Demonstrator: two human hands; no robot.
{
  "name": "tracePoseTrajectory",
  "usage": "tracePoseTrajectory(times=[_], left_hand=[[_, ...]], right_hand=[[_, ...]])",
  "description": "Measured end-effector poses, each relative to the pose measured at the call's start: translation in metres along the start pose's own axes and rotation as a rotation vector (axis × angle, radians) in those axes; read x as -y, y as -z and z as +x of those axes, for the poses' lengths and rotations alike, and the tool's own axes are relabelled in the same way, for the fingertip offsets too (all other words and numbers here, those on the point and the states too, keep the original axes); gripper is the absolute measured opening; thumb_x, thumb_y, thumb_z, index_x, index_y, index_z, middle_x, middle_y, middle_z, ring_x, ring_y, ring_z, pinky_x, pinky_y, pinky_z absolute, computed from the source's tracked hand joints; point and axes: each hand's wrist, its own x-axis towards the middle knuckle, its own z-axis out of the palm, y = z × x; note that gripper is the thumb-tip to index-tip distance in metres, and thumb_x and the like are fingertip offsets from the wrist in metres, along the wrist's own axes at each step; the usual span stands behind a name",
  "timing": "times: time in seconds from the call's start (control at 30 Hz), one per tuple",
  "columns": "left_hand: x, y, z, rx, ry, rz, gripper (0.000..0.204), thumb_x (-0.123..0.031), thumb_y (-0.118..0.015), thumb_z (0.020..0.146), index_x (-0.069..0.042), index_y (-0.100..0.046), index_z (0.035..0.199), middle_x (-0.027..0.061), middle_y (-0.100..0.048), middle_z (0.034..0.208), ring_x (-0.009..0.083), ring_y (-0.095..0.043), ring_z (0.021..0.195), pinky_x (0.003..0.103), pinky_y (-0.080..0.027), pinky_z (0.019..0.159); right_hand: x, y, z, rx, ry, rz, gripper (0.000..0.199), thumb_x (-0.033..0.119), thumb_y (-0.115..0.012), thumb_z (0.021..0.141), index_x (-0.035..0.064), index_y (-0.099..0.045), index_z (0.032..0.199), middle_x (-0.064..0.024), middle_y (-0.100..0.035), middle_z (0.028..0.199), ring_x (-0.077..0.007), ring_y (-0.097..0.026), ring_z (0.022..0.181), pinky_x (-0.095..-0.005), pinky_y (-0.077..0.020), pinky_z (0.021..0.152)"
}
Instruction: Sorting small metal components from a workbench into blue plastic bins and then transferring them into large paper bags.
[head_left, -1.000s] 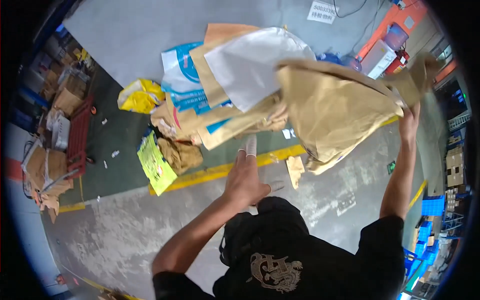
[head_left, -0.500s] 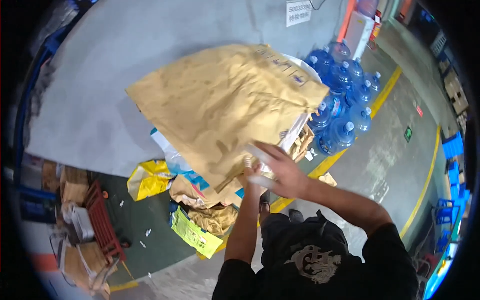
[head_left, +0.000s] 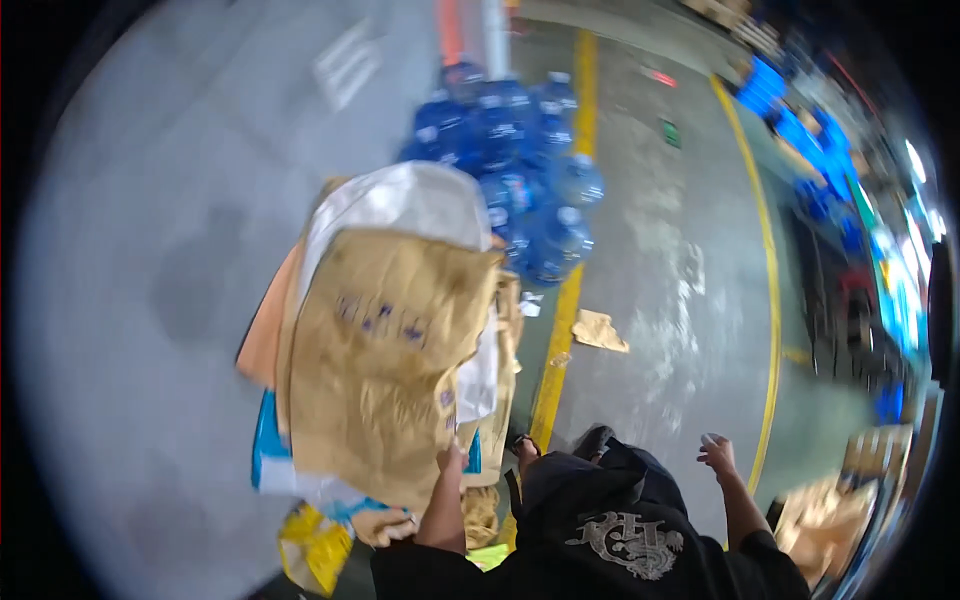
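Head view: the left hand [head_left: 450,462] grips the lower edge of a brown paper sack [head_left: 385,360], fingers curled on it, probably to steady it on the heap of sacks [head_left: 400,200] at ten o'clock from the person. The sack's long axis runs six to twelve o'clock. The right hand [head_left: 716,452], at three o'clock, hangs free, fingers loosely spread, empty. Blue water jugs [head_left: 520,170] stand beyond.

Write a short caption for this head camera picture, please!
Left hand on a brown paper sack atop a stack; right hand free.
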Motion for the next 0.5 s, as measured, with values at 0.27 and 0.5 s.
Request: tracePoseTrajectory(times=[0.27,0.5], left_hand=[[-0.01,-0.092,0.036,0.487,-0.972,1.347,0.036,-0.038,-0.062,0.075,-0.003,-0.064,0.082,0.0145,-0.065,0.08,0.0251,-0.062,0.075,0.036,-0.047,0.07],[-0.006,-0.27,-0.16,0.312,-0.973,1.751,0.041,-0.025,-0.068,0.069,-0.004,-0.059,0.104,0.0197,-0.052,0.111,0.0343,-0.052,0.103,0.042,-0.042,0.088]], right_hand=[[-0.106,-0.044,-0.05,-0.063,-0.282,-0.101,0.045,0.044,-0.057,0.078,0.0055,-0.066,0.1,-0.0171,-0.065,0.091,-0.0302,-0.061,0.09,-0.0368,-0.0465,0.081],[-0.272,-0.037,-0.052,-0.139,-0.547,0.269,0.046,0.049,-0.055,0.077,0.0085,-0.067,0.096,-0.0167,-0.065,0.087,-0.0324,-0.062,0.084,-0.0397,-0.048,0.075]])
